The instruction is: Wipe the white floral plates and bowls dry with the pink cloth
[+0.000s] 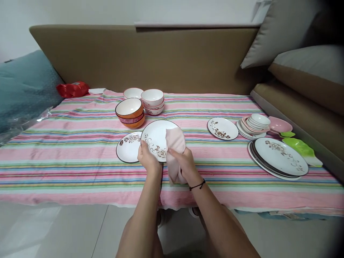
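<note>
A white plate [156, 134] with a dark rim and brown flowers is held up by my left hand [148, 156], thumb over its near left edge. My right hand [185, 163] grips a pale pink cloth [176, 140], which lies against the plate's right side and hangs down below it. Part of the plate is hidden under the cloth. Behind and left of it, a similar plate [127, 147] lies on the striped cover, partly covered by the held one. A black cord circles my right wrist.
Stacked bowls [130, 109] stand at the back left. Rightward lie a small flowered plate [222, 128], a stack of small dishes [258, 123], a stack of large plates [279, 157], a pink dish [280, 125] and a green leaf-shaped dish [299, 147]. A red package [72, 89] sits far left.
</note>
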`<state>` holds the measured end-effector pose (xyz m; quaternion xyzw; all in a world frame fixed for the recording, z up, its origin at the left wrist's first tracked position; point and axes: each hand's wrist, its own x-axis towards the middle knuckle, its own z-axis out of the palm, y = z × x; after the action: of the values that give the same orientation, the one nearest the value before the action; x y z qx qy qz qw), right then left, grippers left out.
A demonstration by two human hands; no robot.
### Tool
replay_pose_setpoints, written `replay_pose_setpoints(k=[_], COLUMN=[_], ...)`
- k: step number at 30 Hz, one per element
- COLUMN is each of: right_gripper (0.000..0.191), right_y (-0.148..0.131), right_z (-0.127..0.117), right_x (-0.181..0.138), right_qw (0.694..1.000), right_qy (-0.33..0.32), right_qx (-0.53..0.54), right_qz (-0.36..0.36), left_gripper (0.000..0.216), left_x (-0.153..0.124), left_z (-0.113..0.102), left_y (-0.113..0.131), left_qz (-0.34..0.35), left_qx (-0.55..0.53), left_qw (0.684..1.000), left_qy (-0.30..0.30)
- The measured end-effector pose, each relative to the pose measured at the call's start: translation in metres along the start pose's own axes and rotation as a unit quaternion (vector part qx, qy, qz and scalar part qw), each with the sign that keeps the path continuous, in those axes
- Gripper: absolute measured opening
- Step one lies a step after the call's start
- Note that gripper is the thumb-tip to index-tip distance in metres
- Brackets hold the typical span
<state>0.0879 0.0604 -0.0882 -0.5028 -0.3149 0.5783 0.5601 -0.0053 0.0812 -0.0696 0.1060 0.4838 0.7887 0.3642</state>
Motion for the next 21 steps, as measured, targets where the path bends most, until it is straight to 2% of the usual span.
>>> replay_pose_setpoints(k=[3, 7, 14, 18, 21], right_gripper=[0.051, 0.047, 0.042, 0.045, 0.045], right_y=[0.007, 0.003, -0.007, -0.013, -0.022], right_z=[0.007, 0.006, -0.004, -0.012, -0.021], right_x=[-0.003, -0.002, -0.001, 0.004, 0.011], right_qw=[1.0, 0.996, 0.991, 0.985, 0.969], right_qy=[-0.002, 0.046, 0.081, 0.09, 0.114], right_qx=[-0.019, -0.048, -0.087, -0.1, -0.149], right_qz=[-0.024, -0.053, -0.067, -0.107, -0.158], left_gripper=[0.025, 0.03, 0.044, 0.044, 0.043], left_x=[0.004, 0.008, 0.014, 0.018, 0.019], left_z=[-0.003, -0.007, -0.011, -0.01, -0.011], left_y=[0.001, 0.003, 0.001, 0.003, 0.011], left_qz=[0.01, 0.006, 0.008, 0.009, -0.019], left_qx=[0.034, 0.088, 0.09, 0.099, 0.115], left_qw=[0.999, 0.994, 0.984, 0.984, 0.98], left_qy=[-0.012, -0.06, -0.152, -0.15, -0.164])
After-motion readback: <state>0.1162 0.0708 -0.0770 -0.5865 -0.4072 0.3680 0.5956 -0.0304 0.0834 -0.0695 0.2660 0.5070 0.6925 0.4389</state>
